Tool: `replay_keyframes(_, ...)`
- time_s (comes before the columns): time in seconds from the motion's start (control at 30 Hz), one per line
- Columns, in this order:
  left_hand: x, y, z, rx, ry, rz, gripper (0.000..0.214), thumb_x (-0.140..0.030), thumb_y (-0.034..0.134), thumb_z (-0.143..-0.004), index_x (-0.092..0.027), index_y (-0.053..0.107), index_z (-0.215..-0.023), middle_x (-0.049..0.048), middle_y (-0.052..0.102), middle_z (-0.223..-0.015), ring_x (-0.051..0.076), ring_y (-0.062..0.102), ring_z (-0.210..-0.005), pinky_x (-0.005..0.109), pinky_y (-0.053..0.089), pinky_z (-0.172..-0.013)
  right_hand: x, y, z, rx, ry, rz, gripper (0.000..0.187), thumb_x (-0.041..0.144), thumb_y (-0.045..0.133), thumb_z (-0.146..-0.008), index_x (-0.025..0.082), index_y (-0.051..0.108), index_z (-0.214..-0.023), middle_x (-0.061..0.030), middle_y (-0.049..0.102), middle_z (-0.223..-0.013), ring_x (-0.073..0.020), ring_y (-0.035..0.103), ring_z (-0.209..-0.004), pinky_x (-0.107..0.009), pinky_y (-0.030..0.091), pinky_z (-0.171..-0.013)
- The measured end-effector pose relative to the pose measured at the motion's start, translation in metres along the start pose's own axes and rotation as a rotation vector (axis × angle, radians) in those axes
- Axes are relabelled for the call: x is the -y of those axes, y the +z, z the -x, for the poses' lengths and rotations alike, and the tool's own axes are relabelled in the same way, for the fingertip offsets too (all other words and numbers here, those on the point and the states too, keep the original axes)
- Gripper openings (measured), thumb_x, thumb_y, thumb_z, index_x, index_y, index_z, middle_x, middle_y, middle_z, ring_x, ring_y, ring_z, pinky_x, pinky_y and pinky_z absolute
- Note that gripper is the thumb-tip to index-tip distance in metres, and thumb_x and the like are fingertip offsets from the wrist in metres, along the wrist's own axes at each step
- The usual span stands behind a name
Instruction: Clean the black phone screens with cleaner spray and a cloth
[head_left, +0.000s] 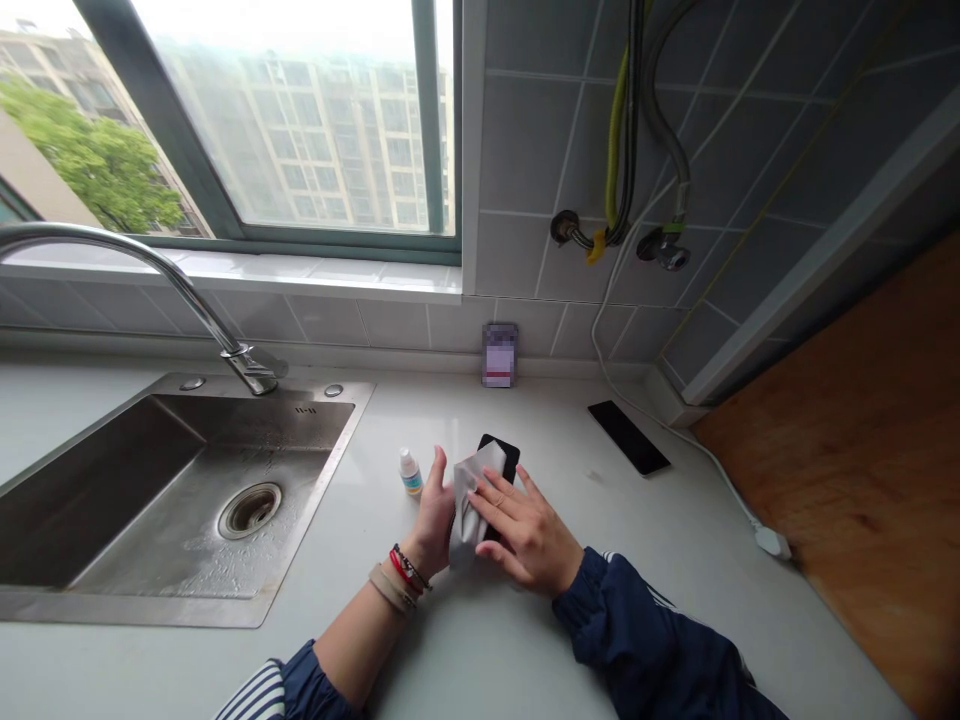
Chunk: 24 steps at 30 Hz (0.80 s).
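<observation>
My left hand (433,525) holds a black smartphone (511,456) from its left side, thumb pointing up; its other fingers are hidden beneath. Over the phone's upper face lies a thin grey cloth (466,500), which hangs past the lower left edge. My right hand (529,530) presses the cloth flat against the phone with outstretched fingers, thumb apart. Just left of the phone a small white bottle (409,472) with a blue and yellow label stands upright on the counter.
A steel sink (142,520) with a chrome faucet (202,310) is at left. On the white counter (420,640), a black slab (628,438) lies at right. A phone-like device (499,356) leans against the back wall. A white cable (675,425) runs to a plug (772,542).
</observation>
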<state>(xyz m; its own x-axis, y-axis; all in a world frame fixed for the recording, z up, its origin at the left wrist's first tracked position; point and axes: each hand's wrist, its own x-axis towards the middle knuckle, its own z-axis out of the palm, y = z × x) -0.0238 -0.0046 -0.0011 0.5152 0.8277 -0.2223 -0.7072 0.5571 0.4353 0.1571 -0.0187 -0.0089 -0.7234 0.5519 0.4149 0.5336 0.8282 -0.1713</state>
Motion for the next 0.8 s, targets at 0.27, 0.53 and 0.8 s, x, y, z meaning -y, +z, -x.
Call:
replay_keyframes(0.27,0.003,0.003,0.002,0.043,0.027,-0.070,0.073,-0.073,0.043,-0.094,-0.023,0.056,-0.146,0.0122,0.070,-0.131,0.035,0.063,-0.125,0.049,0.042,-0.111,-0.003,0.001,-0.004,-0.088,0.186,0.049,0.069,0.049,0.045,-0.105,0.010,0.031,-0.159,-0.0184,0.038,-0.160,-0.0343,0.024,-0.155,-0.066,0.029,-0.120)
replay_keyframes(0.53,-0.001,0.000,0.003,-0.033,-0.009,-0.118,0.076,-0.075,0.046,-0.091,-0.020,0.061,-0.140,0.0139,0.073,-0.125,0.036,0.062,-0.127,0.049,0.043,-0.112,0.010,0.003,-0.002,-0.032,0.101,0.001,0.072,0.054,0.044,-0.104,0.011,0.029,-0.160,-0.0167,0.034,-0.163,-0.0328,0.023,-0.155,-0.066,0.026,-0.121)
replay_keyframes(0.8,0.004,-0.003,-0.001,-0.066,0.023,-0.113,0.073,-0.071,0.047,-0.093,-0.018,0.060,-0.142,0.0156,0.071,-0.129,0.037,0.056,-0.134,0.053,0.034,-0.119,0.011,0.005,-0.003,-0.023,0.164,0.038,0.080,0.058,0.043,-0.103,0.011,0.018,-0.163,-0.0162,0.029,-0.165,-0.0354,0.016,-0.156,-0.066,0.027,-0.121)
